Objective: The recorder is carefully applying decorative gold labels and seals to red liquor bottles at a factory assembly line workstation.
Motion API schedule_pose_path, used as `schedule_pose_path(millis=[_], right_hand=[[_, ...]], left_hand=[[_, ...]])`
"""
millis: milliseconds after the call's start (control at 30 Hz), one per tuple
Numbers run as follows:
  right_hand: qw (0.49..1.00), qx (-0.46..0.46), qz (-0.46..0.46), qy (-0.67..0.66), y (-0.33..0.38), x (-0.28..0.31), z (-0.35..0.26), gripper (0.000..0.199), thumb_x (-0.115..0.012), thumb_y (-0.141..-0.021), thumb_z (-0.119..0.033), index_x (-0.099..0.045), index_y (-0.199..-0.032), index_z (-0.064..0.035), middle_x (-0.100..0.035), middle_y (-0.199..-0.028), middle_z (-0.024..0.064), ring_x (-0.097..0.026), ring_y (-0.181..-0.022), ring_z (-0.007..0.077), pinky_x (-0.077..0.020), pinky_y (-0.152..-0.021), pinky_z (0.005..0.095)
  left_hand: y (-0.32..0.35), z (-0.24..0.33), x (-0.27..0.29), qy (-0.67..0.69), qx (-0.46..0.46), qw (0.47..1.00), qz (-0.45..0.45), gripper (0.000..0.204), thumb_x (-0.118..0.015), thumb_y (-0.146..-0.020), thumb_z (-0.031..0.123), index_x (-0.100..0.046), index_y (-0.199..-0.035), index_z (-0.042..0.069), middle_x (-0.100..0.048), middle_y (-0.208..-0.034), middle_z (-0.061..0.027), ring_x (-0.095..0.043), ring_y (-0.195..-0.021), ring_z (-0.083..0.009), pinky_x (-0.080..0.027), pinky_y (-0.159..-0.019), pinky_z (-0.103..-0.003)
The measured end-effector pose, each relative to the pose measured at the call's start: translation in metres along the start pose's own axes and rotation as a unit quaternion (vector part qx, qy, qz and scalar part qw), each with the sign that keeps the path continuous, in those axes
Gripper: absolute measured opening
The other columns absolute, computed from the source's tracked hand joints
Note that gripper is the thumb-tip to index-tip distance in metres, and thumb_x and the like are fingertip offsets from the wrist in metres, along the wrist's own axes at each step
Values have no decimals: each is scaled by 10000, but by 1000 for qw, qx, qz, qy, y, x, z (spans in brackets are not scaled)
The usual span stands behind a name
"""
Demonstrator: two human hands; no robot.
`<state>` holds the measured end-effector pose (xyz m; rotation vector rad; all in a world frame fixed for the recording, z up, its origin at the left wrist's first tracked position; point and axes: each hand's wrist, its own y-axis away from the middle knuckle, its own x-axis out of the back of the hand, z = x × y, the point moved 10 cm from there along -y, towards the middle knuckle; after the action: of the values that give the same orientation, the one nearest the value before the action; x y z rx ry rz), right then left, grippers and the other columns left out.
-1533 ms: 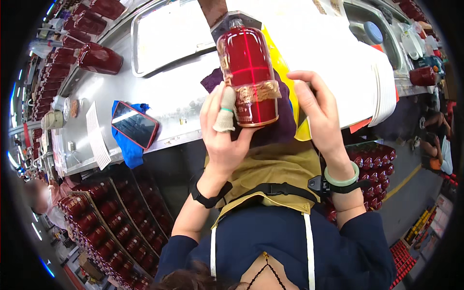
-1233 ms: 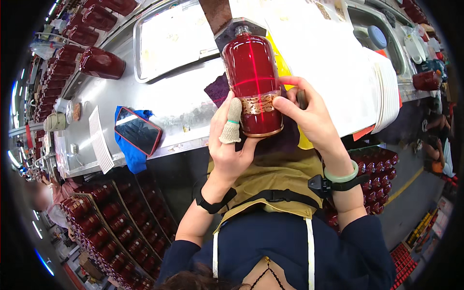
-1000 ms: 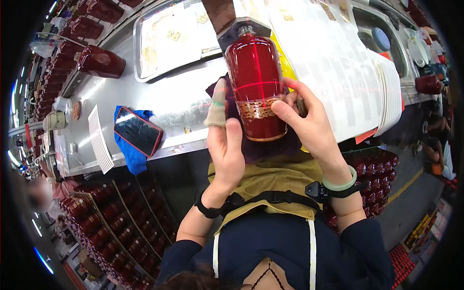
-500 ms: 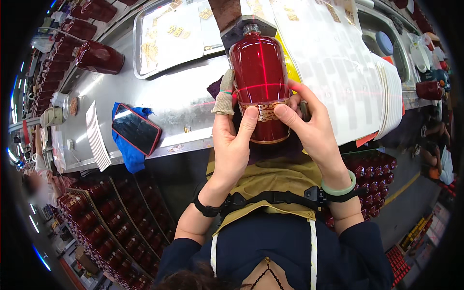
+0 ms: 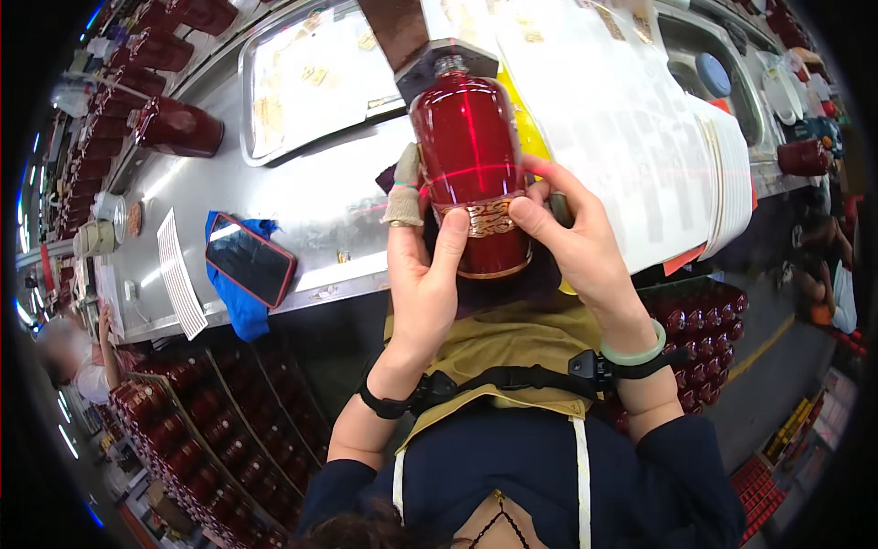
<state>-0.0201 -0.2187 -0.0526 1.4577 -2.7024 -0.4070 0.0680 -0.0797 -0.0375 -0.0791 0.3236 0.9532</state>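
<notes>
A dark red glass bottle [image 5: 465,137] lies on its side at the table's front edge, its clear neck pointing away from me. Around its lower body runs a gold openwork band [image 5: 490,220]. My left hand [image 5: 422,261] grips the bottle's left side, thumb pressed at the band's left end; a cloth cot covers one finger. From the right, my right hand [image 5: 569,224] holds it with the thumb on the band's other end. Red laser lines cross on the glass. A dark angled block [image 5: 430,66] stands at the neck.
Left on the metal table [image 5: 320,197] are a phone [image 5: 249,261] on a blue cloth, a striped strip sheet [image 5: 179,274] and a tray [image 5: 249,119] of gold pieces. White sheets [image 5: 604,119] cover the right side. Racks of red bottles [image 5: 206,430] stand below; a person [image 5: 91,366] is at far left.
The whole view has shifted slightly, so the table and bottle appear a little further left. Both hands keep their hold on the bottle, thumbs still on the gold band.
</notes>
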Motion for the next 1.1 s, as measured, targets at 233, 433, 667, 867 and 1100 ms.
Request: schedule_pose_path(millis=[233,433,667,867,1100], right_hand=[[998,-35,-13,-49,-2,5,5,565,-762,-957,-220,-548,-1403,53,-532,-890,-57,-447,-772,23,-394,-705,197],[993,57,84,-63,12,25,-30,350,-615,-1026,-96,-516,-1330,46,-598,-1076,34,-574,-974,93,-485,-885,257],[970,75,141,182,9,44,-34,168,-659,-960,-18,-632,-1118,30,-674,-937,97,-652,-830,141,-520,-767,281],[957,170,122,203,19,9,-57,176,-682,-924,-27,-641,-1090,13,-685,-954,183,-691,-843,316,-535,-770,367],[965,189,85,159,27,-8,-69,162,-654,-968,-46,-641,-1116,18,-683,-929,131,-675,-840,212,-524,-765,318]], left_hand=[[-1,-3,-1,-23,8,1000,-11,654,-543,-1053,58,-214,-1614,-11,-345,-1616,-149,-399,-1447,-221,-331,-1200,-373],[-1,-2,0,-20,20,1000,9,645,-543,-1053,58,-225,-1611,-10,-337,-1625,-150,-392,-1452,-214,-324,-1204,-369],[-2,-3,5,-39,-2,999,13,649,-553,-1050,54,-231,-1609,-8,-359,-1611,-148,-409,-1438,-209,-331,-1198,-366],[-1,-6,14,49,37,998,12,849,-738,-960,131,-214,-1610,-19,-326,-1627,-169,-368,-1471,-233,-304,-1216,-388],[5,-8,21,-297,-80,951,-36,1164,-988,-596,184,-354,-1546,-40,-499,-1509,-204,-496,-1384,-333,-331,-1193,-420]])
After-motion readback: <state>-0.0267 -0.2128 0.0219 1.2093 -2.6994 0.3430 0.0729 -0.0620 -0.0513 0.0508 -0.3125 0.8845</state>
